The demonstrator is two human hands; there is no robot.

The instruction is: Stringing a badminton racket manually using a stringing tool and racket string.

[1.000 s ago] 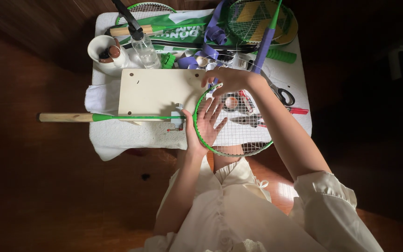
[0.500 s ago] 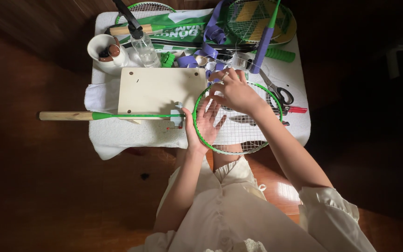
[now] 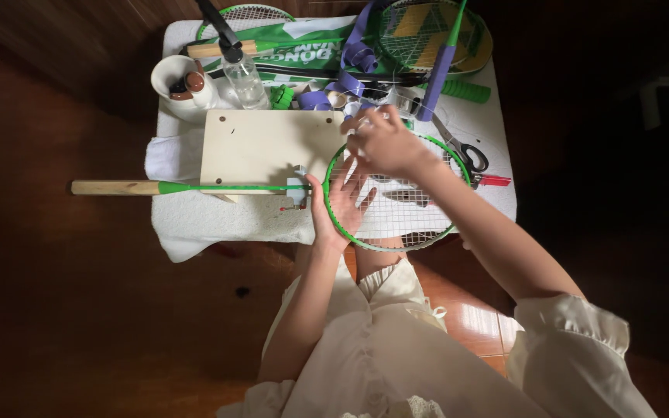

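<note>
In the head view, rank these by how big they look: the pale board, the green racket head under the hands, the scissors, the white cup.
1. Pale board and green racket head: look alike in spread, and hands hide part of the racket, so unranked.
2. White cup.
3. Scissors: close to the cup, partly hidden, so unsure.

The board lies on the table; left of the racket head, scissors to its right, bottle behind.

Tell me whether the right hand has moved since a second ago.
Yes. The right hand shifted slightly toward the scissors, staying over the racket head's far rim.
</note>
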